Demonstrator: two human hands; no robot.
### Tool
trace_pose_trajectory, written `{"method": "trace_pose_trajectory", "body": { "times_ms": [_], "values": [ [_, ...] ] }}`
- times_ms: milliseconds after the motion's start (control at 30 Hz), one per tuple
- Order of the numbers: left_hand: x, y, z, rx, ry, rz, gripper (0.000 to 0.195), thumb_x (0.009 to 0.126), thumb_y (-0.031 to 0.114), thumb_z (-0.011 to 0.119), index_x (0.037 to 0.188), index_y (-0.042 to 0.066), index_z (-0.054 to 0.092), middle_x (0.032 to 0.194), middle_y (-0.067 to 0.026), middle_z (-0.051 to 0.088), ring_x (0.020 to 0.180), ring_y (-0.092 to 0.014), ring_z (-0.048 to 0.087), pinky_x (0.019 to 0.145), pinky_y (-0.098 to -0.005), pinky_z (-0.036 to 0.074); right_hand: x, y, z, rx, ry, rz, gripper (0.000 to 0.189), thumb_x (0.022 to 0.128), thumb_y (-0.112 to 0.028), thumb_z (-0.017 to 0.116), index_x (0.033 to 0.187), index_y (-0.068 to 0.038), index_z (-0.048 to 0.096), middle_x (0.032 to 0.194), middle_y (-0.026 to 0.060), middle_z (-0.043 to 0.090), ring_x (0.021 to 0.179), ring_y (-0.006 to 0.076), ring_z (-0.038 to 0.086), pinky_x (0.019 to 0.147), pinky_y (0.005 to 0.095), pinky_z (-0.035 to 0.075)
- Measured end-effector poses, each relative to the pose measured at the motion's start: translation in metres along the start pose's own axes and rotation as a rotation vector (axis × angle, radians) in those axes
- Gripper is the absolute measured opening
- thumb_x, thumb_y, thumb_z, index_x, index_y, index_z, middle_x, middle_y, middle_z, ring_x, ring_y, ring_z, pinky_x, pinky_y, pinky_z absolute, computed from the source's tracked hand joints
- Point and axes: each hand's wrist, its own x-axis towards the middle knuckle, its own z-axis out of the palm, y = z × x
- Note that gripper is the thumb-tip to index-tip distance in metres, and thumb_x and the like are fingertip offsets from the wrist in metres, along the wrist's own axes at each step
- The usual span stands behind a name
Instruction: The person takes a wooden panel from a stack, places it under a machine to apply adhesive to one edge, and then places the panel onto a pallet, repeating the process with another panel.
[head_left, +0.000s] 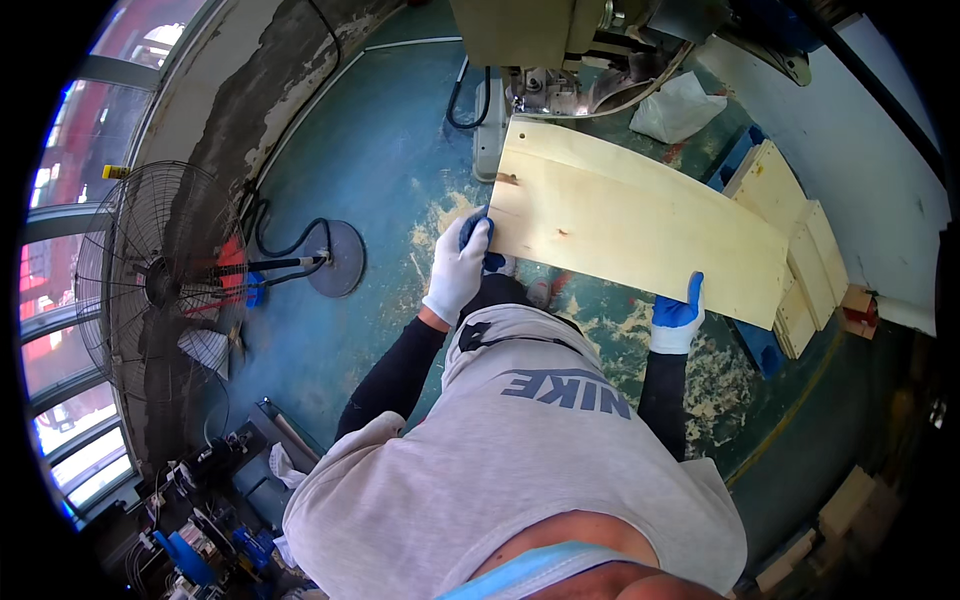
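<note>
A long pale wooden board (630, 217) spans the space in front of me, tilted down toward the right. It has a dark knot and a small hole near its left end. My left hand (461, 255), in a white glove with a blue coated palm, grips the board's left end. On the near edge, toward the right, my right hand (678, 311) holds it in a matching glove, thumb laid on the top face and fingers hidden underneath. The board's far left corner reaches a machine's metal working part (544, 94); whether they touch I cannot tell.
A stack of wooden boards (806, 262) rests on a blue pallet (765, 352) at right. A white bag (679, 109) lies beyond the board. At left stands a large wire-caged fan (161, 281) with a round base (336, 259). Sawdust (720, 390) covers parts of the green floor.
</note>
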Motion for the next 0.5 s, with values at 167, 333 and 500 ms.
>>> {"method": "trace_pose_trajectory", "body": {
  "times_ms": [167,333,500],
  "values": [
    [0.028,0.030,0.007,-0.068,0.006,0.024,0.032,0.103,0.019,0.053,0.127,-0.001,0.061,0.090,-0.0043,0.067,0.062,-0.008,0.061,0.054,-0.0238,0.050,0.019,0.014,0.001,0.162,0.040,-0.014,0.039,0.103,-0.019,0.058,0.137,0.000,0.051,0.135,0.0146,0.060,0.123,0.0246,0.060,0.102,0.0397,0.053],
    [0.038,0.026,0.005,0.134,0.027,0.035,0.031,0.103,0.017,0.053,0.125,-0.002,0.063,0.092,-0.0036,0.068,0.067,-0.007,0.060,0.057,-0.0242,0.050,0.013,0.003,0.027,0.148,0.039,0.029,0.043,0.103,-0.019,0.059,0.140,0.000,0.048,0.137,0.0158,0.059,0.123,0.0259,0.060,0.101,0.0415,0.054],
    [0.051,0.025,0.002,0.139,-0.005,0.047,0.034,0.104,0.020,0.052,0.126,-0.002,0.063,0.084,-0.0022,0.065,0.061,-0.006,0.060,0.049,-0.0217,0.043,0.021,0.005,0.023,0.087,0.062,0.031,0.042,0.102,-0.020,0.060,0.137,-0.001,0.050,0.137,0.0158,0.059,0.124,0.0274,0.059,0.101,0.0448,0.055]
  ]
}}
